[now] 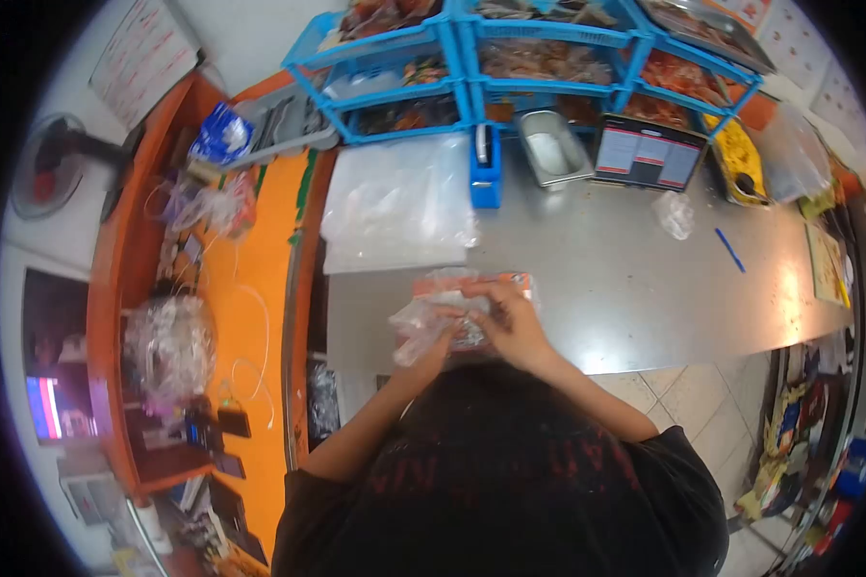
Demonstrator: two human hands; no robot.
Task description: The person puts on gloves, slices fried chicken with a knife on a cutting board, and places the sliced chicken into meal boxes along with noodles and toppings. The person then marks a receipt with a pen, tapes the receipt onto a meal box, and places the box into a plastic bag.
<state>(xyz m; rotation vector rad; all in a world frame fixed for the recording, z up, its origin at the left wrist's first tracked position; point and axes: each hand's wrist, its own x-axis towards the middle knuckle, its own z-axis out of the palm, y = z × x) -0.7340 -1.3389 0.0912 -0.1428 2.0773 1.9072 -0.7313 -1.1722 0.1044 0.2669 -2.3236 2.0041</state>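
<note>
At the near edge of the metal table, a clear plastic bag (416, 327) lies crumpled around or beside an orange-red packet with white markings (522, 281). My left hand (442, 338) grips the bag from the left, its fingers partly covered by the plastic. On the other side, my right hand (512, 325) bends over the packet, fingers pinching the plastic near its middle. Both hands are close together, and they hide part of the packet. Whether the packet is fully inside the bag cannot be made out.
A stack of clear plastic bags (394, 207) lies behind my hands, beside a blue holder (486, 168). Farther back stand a metal tin (554, 149), a tablet (648, 152) and blue tiered racks (548, 38) of packets. A blue pen (729, 250) and crumpled plastic (674, 214) lie right.
</note>
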